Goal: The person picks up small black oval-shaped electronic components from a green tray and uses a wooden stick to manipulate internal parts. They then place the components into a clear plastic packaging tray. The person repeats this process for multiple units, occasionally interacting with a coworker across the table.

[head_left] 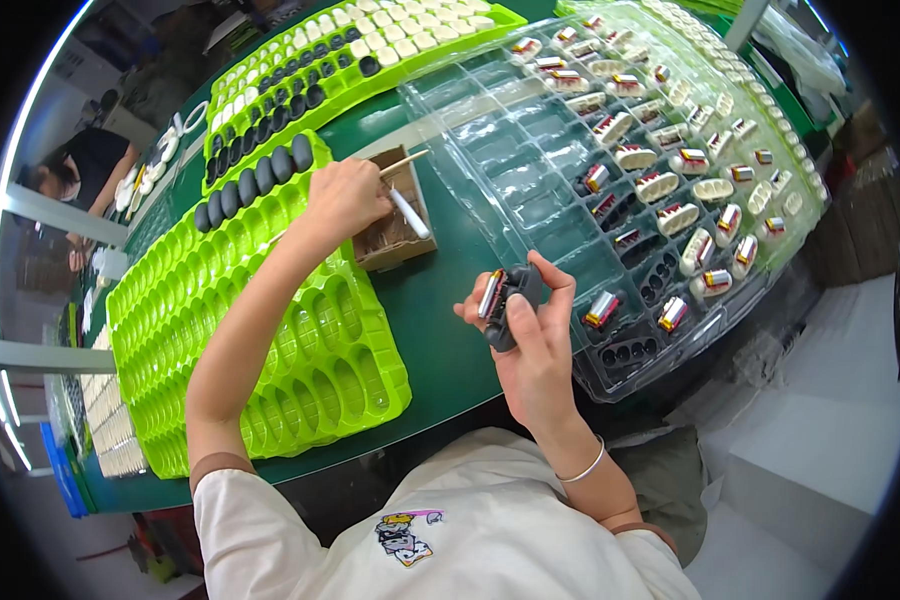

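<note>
Watching remotely, I see the right hand point(538, 350) gripping a dark casing point(502, 335) with a battery point(490, 295), right of centre; the left hand point(350, 195) curls at the cardboard box point(402, 256), upper centre, its grip unclear.

From here I have a cardboard box point(398, 252) on the counter point(445, 310) — oval-pocket tray point(160, 320) to its left, compartment tray point(505, 150) to its right.
</note>
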### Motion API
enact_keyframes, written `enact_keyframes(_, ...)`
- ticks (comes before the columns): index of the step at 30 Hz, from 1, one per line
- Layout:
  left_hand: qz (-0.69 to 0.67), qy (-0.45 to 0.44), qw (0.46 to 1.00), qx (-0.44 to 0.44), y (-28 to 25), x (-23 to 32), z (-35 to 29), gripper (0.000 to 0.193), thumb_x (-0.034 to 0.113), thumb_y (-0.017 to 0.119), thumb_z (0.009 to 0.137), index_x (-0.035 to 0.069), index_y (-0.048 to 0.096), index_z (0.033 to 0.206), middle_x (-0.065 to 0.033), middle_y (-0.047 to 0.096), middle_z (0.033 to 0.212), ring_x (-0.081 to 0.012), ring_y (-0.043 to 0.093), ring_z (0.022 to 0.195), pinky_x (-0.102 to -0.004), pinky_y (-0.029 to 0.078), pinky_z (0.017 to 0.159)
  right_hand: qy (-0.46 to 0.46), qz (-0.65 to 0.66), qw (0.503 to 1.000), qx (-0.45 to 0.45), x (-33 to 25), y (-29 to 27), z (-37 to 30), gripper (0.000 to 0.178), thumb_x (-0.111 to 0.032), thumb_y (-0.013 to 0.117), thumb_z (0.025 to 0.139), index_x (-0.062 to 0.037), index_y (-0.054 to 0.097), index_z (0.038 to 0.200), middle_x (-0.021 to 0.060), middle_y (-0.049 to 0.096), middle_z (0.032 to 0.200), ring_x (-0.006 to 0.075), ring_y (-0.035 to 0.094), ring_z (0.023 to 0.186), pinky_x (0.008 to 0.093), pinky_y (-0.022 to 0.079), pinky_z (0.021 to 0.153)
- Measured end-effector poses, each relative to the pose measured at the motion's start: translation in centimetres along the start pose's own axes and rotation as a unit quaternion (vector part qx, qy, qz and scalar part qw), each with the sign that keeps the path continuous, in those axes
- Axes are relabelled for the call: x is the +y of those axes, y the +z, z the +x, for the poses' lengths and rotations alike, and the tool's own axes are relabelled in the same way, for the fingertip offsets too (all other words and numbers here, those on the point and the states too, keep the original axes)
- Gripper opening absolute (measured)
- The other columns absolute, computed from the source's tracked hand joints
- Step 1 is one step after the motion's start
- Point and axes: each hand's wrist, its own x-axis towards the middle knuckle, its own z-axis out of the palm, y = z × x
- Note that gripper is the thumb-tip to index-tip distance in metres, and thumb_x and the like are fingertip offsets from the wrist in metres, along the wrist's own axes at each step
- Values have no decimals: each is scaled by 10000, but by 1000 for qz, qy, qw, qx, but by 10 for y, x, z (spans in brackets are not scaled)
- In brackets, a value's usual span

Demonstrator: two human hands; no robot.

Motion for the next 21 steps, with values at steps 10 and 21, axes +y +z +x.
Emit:
enact_keyframes(10,-311,-2,945,97,-45,21,-64,90,111,493,831,26,465,839,-96,611,686,-203,549,552,-311,428,526,109,200,971,76,-4,7,2,334,-101,417,890,-94,238,1172,161,462,983,202,523,852,425,402,912)
enact_keyframes(21,-272,216,850,396,-23,103,-147,219,59,706,596,42,616,795,-34,553,689,-139,550,521,-228,425,440,170,238,952,84,-2,38,-14,320,-124,409,899,-99,240,1170,142,438,994,198,493,895,410,374,945)
